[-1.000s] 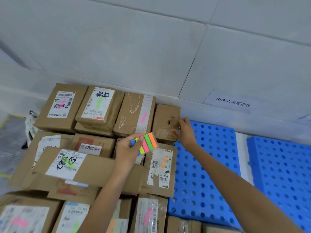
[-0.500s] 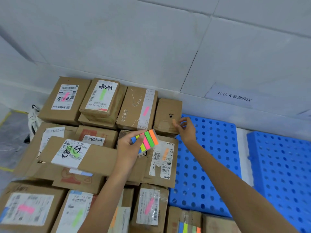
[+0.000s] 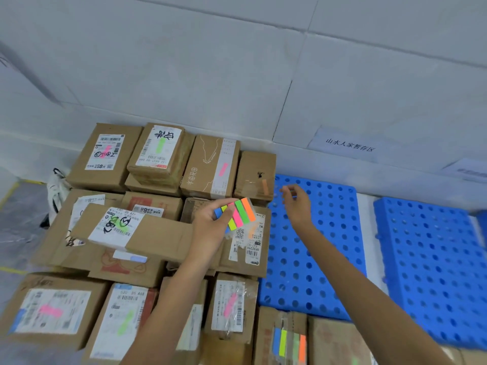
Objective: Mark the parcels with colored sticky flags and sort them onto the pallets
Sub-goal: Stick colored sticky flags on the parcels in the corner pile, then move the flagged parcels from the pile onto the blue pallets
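The right hand has lifted off the small parcel by the blue pallet's far-left corner, fingers loose and seemingly empty, leaving an orange flag stuck on it. The left hand grips the flag pad. This parcel looks marked, so sorting probably follows.

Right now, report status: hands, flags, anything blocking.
Left hand holding flag pad. Right hand empty, over blue pallet. Orange flag stuck on small parcel. No obstruction seen.

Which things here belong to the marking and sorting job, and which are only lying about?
Job: flag pad in the left hand; right hand; small box bearing an orange flag; blue pallet.
Lying about: black-and-white bag at the left; paper sign on the wall.
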Tool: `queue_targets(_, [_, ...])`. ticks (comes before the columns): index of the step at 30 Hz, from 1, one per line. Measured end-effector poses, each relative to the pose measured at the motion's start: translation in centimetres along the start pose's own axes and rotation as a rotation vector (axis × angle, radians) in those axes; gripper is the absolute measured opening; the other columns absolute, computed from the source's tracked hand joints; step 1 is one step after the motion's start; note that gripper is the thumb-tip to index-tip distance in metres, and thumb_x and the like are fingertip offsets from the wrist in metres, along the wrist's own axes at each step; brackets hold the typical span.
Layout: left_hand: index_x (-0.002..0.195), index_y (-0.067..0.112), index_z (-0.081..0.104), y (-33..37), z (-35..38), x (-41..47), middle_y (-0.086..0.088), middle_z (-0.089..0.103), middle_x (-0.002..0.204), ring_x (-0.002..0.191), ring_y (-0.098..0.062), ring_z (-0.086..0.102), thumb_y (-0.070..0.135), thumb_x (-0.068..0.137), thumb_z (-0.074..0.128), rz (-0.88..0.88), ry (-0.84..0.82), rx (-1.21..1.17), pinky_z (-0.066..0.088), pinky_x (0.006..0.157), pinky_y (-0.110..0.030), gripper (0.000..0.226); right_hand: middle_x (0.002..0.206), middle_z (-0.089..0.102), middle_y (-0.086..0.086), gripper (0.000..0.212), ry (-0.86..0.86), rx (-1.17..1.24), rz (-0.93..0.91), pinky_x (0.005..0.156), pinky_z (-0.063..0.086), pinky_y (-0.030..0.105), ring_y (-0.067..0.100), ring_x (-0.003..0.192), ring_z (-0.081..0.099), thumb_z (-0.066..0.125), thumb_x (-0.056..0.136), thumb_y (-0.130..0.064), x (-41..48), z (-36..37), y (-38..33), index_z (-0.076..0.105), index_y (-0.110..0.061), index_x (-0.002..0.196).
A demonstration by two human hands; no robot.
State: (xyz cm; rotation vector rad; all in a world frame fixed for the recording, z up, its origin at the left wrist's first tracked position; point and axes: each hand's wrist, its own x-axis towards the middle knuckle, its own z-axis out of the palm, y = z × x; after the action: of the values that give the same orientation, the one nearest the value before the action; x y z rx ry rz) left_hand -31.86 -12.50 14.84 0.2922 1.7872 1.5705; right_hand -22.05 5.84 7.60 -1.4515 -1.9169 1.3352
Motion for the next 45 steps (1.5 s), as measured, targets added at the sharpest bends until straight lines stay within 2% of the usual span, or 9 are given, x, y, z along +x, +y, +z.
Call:
queue_targets(6, [0.092,0.021,0.068,0.7,4.4,-3.6,0.002,0.067,0.095,0.088,-0.012,0.063,0.013,0.089,0.062,0.046,-0.138,0.081,0.052,0.074,-0.023,0.01,0.074,0.064,0.003,0.025,-0.449,0.25,-0.006,0.064,0.053,0.027,0.017,0.063,0.061,0.049,0.097,-0.027,-9.7,-8.1,-3.1,0.065,-0.007,0.092])
queue_targets(11, [0.099,0.008,0.065,-0.6,9.8,-8.5,0.01,0.063,0.086,0.071,0.009,0.061,0.01,0.089,0.063,0.049,-0.207,0.169,0.045,0.058,-0.007,0.011,0.064,0.063,0.003,0.013,-0.365,0.316,0.018,0.054,0.051,0.025,0.014,0.05,0.057,0.056,0.093,-0.014,-13.5,-13.7,0.8,0.063,-0.005,0.089])
queue_targets(15, [0.1,0.012,0.064,-3.5,13.4,-11.8,0.002,0.065,0.088,0.079,-0.009,0.064,0.015,0.09,0.062,-0.052,-0.356,0.266,0.057,0.068,-0.026,0.011,0.062,0.058,0.005,0.016,-0.246,0.351,0.132,0.046,0.044,0.022,0.011,0.043,0.051,0.055,0.093,-0.012,-14.6,-18.3,5.9,0.062,-0.008,0.08])
queue_targets(20, [0.13,0.013,0.051,-9.9,13.7,-13.2,-0.007,0.051,0.134,0.122,-0.019,0.049,0.017,0.087,0.066,0.072,-0.527,1.076,0.041,0.103,-0.035,0.045,0.06,0.052,0.006,0.02,-0.154,0.202,0.16,0.043,0.034,0.021,0.015,0.046,0.04,0.055,0.094,-0.013,-12.5,-24.8,12.6,0.064,0.0,0.082])
queue_targets(23, [0.146,0.016,0.025,-13.7,12.6,-14.3,-0.008,0.024,0.15,0.14,-0.025,0.023,0.015,0.085,0.067,0.072,-0.616,1.543,0.038,0.106,-0.035,0.073,0.058,0.052,0.005,0.023,-0.167,0.031,0.141,0.051,0.037,0.025,0.015,0.05,0.04,0.057,0.093,-0.016,-10.6,-27.5,15.9,0.067,0.003,0.083])
queue_targets(27, [0.144,0.018,0.02,-17.1,11.7,-15.0,-0.009,0.022,0.146,0.138,-0.026,0.023,0.019,0.082,0.069,0.091,-0.549,1.798,0.037,0.104,-0.036,0.079,0.054,0.049,0.006,0.037,-0.213,-0.124,0.143,0.065,0.041,0.032,0.017,0.054,0.043,0.058,0.092,-0.019,-8.9,-29.2,19.0,0.056,-0.008,0.057])
queue_targets(33, [0.134,0.021,0.035,-18.6,11.9,-15.1,-0.002,0.035,0.137,0.131,-0.02,0.033,0.016,0.086,0.061,0.201,-0.358,1.785,0.034,0.101,-0.033,0.055,0.092,0.06,0.015,0.03,-0.207,-0.249,0.169,0.068,0.04,0.034,0.021,0.075,0.051,0.05,0.096,-0.029,-8.4,-30.2,21.6,0.06,-0.005,0.11])
queue_targets(43, [0.088,0.016,0.057,-18.9,12.0,-15.0,0.0,0.049,0.108,0.109,-0.017,0.047,0.006,0.085,0.06,0.193,-0.142,1.518,0.04,0.075,-0.025,0.011,0.089,0.063,0.011,0.022,-0.195,-0.17,0.097,0.075,0.049,0.039,0.021,0.08,0.056,0.045,0.098,-0.016,-9.8,-31.6,24.5,0.064,-0.004,0.094])
queue_targets(45, [0.069,0.019,0.05,-19.1,11.6,-14.6,0.002,0.052,0.094,0.102,-0.016,0.054,0.005,0.084,0.063,0.146,-0.12,1.384,0.043,0.073,-0.029,0.024,0.087,0.062,0.011,0.022,-0.211,-0.135,0.089,0.07,0.051,0.026,0.018,0.075,0.056,0.044,0.098,-0.011,-10.2,-31.5,24.3,0.064,-0.001,0.098])
